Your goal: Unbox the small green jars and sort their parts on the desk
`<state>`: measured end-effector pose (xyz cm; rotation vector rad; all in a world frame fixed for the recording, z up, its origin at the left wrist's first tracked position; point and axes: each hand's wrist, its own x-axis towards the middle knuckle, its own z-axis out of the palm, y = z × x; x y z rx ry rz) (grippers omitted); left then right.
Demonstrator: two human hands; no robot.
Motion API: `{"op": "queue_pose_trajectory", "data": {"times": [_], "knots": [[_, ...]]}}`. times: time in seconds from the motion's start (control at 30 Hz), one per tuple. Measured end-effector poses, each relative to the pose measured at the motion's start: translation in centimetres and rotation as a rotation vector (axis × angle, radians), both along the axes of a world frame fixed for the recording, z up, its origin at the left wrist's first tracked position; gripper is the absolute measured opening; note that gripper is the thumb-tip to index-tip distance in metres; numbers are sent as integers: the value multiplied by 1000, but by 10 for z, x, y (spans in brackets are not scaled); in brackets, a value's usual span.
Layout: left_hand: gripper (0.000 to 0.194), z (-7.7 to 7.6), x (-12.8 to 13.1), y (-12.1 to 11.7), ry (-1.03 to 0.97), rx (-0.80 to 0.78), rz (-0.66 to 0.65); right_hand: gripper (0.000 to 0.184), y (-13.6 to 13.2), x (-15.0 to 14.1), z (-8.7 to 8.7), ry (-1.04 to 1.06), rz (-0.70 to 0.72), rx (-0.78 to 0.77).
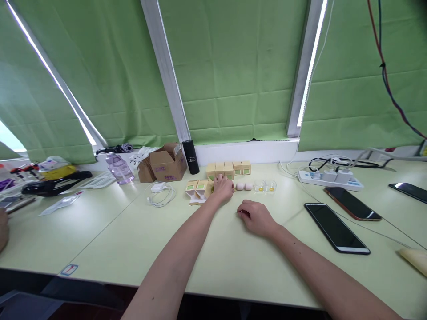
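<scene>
Fingers of the left hand (223,189) reach into small tan cardboard boxes (219,169) at twelve o'clock; their grasp cannot be told. The right hand's curl loosely, apparently unladen, perhaps steadied by the pale counter (233,266), the right hand (258,218) resting there. Rows likely ease reach. Toward eleven, open-flapped tan boxes (201,186) hide their contents; toward one, clear plastic cups (271,183) hold yellow pieces (261,189).

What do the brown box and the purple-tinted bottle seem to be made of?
The brown box looks like matte corrugated cardboard, judging by its tan, folded flaps. The purple-tinted bottle is see-through and glossy, probably plastic, though glass is possible.
</scene>
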<state>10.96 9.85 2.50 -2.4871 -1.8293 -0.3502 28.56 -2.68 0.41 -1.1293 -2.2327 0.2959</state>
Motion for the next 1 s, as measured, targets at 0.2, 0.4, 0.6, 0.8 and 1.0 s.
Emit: {"op": "queue_pose_trajectory", "data": {"times": [0.2,0.4,0.6,0.8,1.0], "knots": [[16,-1,4,0,-11,-13,29,20,1,0,0,-6,2,4],[29,9,-2,-8,14,-25,39,20,0,0,0,4,2,-2],[44,19,-12,-14,36,-54,19,20,-1,0,0,20,5,1],[63,25,-23,-14,91,-72,-2,20,-1,0,0,28,-4,-10],[66,32,-48,-11,170,-122,-20,20,-1,0,0,17,-3,-20]]}}
